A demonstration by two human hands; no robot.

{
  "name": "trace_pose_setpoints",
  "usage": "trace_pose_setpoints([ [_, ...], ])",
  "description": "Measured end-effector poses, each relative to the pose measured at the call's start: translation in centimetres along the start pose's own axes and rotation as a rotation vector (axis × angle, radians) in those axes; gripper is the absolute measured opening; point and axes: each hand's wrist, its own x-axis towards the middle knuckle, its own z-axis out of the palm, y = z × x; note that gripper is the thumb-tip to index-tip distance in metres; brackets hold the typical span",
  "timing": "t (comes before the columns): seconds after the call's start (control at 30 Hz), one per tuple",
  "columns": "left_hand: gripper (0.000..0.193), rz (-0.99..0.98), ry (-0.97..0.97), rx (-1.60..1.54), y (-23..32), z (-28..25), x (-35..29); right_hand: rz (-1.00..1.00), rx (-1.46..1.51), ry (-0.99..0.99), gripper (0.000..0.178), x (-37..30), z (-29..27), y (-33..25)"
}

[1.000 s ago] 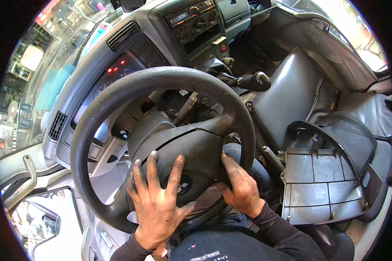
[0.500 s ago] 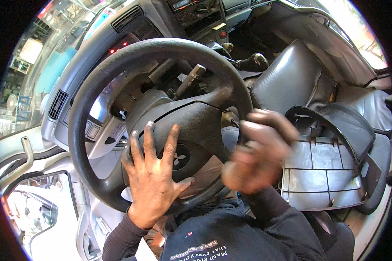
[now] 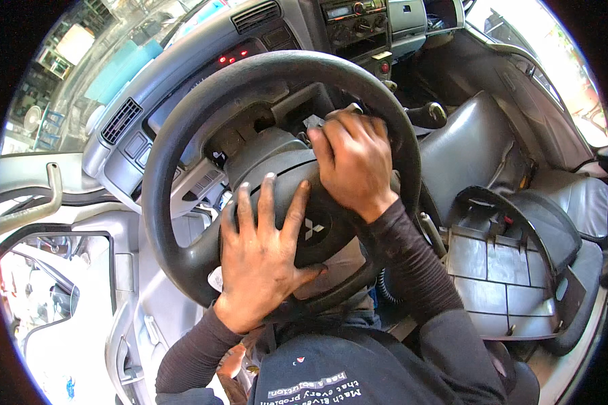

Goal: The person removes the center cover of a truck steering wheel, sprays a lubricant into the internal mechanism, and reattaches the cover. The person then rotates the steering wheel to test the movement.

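Observation:
A black steering wheel (image 3: 159, 169) fills the middle of the view, with a padded centre cover (image 3: 343, 210) that has a seam along its upper side. My left hand (image 3: 263, 260) lies flat on the cover's left part, fingers spread. At the cover's upper right, my right hand (image 3: 355, 158) is closed, knuckles up. Its fingertips are hidden, and whether they hold anything does not show. Just beyond those fingers the tip of a column stalk (image 3: 354, 108) peeks out; the rest of it is covered by the hand.
On the seat to the right rests a detached trim panel (image 3: 490, 266), ribbed inside, with a curved black edge. A gear lever (image 3: 427, 116) stands beyond the wheel, near the passenger seat (image 3: 463, 152). Red lights glow on the dashboard (image 3: 192, 118). An open door (image 3: 125, 317) is at left.
My right hand, blurred above the wheel's right side earlier, has moved up and left onto the centre cover by the stalk. My left hand stays spread on the cover. The whole view has shifted.

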Motion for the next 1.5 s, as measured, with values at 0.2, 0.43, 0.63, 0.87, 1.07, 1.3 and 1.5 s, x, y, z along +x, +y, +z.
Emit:
trace_pose_setpoints([
  [0.2, 0.128, 0.005, 0.011, -0.022, -0.5, 0.2, 0.0, -0.038, 0.051, -0.044, 0.03, -0.3, -1.2, 0.3],
  [0.43, 0.108, -0.105, -0.023, 0.031, -0.6, -2.8, -3.3, -0.102, -0.066, 0.185, 0.02, -0.4, 0.9, -1.6],
  [0.63, 0.034, -0.231, 0.464, -0.076, -3.6, -7.8, -8.3, -0.183, 0.256, -0.034, 0.027, -1.9, -0.9, -7.4],
  [0.87, 0.02, -0.496, 0.888, -0.345, -4.6, -6.4, -8.8, -0.142, 0.124, -0.164, 0.017, 0.0, 4.1, -12.3],
  [1.07, 0.022, -0.415, 0.732, -0.389, -4.3, -4.9, -9.1, -0.208, 0.333, -0.121, 0.019, -1.9, -1.7, -12.0],
  [1.3, 0.02, -0.34, 0.91, -0.474, -4.6, -4.6, -7.8, -0.339, 0.315, -0.123, 0.033, -5.5, 0.2, -13.1],
  [1.5, 0.02, -0.393, 0.945, -0.636, -5.0, -5.1, -7.1, -0.446, 0.367, -0.089, 0.033, -8.9, -0.3, -14.0],
])
